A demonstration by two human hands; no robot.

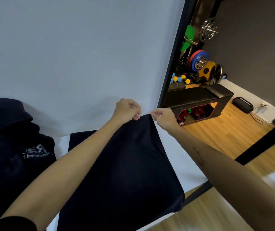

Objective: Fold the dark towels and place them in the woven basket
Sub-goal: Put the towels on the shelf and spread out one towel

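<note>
Item: dark towel (125,164), held up over the white desk (180,165), its top edge pinched by the left hand (127,110) and right hand (162,118), grips narrow. Judged soft, light, limp; best taken at corners. Piled towels (11,147) are left of it. No woven basket is seen.

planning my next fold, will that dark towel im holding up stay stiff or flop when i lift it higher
Probably floppy: the dark navy terry towel drapes from the left hand and right hand, both pinching its top edge. It looks light, since fingertip pinches hold it. Its fuzzy surface is unlikely to slip.
</note>
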